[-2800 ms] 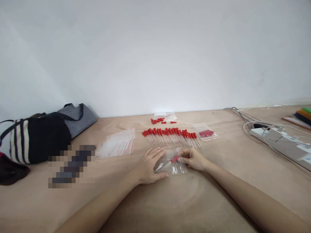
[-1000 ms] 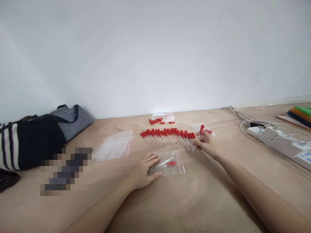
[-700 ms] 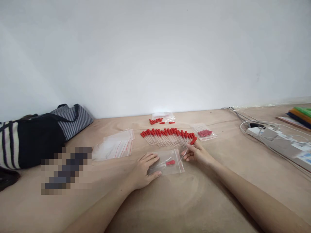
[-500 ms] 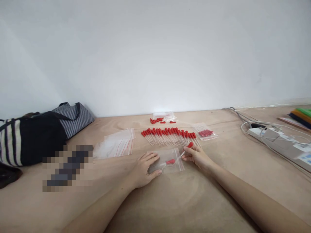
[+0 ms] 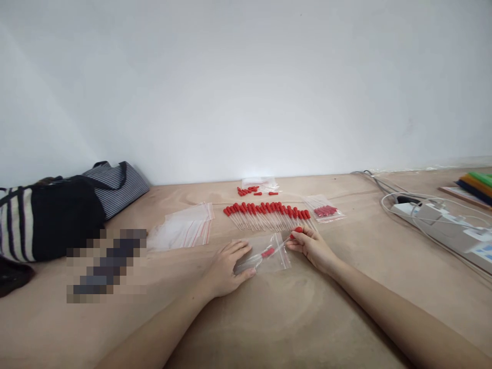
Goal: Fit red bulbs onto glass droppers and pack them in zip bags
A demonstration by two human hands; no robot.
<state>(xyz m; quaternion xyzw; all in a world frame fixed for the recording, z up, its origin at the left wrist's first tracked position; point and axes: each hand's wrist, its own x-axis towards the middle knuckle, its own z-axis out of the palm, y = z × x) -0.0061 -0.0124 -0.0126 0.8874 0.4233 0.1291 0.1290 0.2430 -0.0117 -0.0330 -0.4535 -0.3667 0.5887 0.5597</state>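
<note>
A clear zip-lock bag (image 5: 274, 265) lies flat on the wooden table. Inside it is a glass dropper with a red bulb (image 5: 268, 252). My left hand (image 5: 226, 269) rests on the bag's left end, thumb and fingers spread apart along its two sides. At the bag's right mouth, my right hand (image 5: 315, 249) pinches another dropper by its red bulb (image 5: 296, 233). Its thin tube slants left into the bag's opening. Just behind, a row of red-bulbed droppers (image 5: 265, 209) lies side by side, tubes toward me.
Flat zip-lock bags (image 5: 184, 228) are fanned out at left. A filled bag of red-bulbed droppers (image 5: 326, 210) lies at right, with loose red bulbs (image 5: 246, 191) near the wall. A white power strip (image 5: 442, 220) with cables sits far right; a black bag (image 5: 65, 215) stands left.
My right hand has moved the held dropper slightly left, and its tube now reaches into the bag's mouth. My left hand stays in place.
</note>
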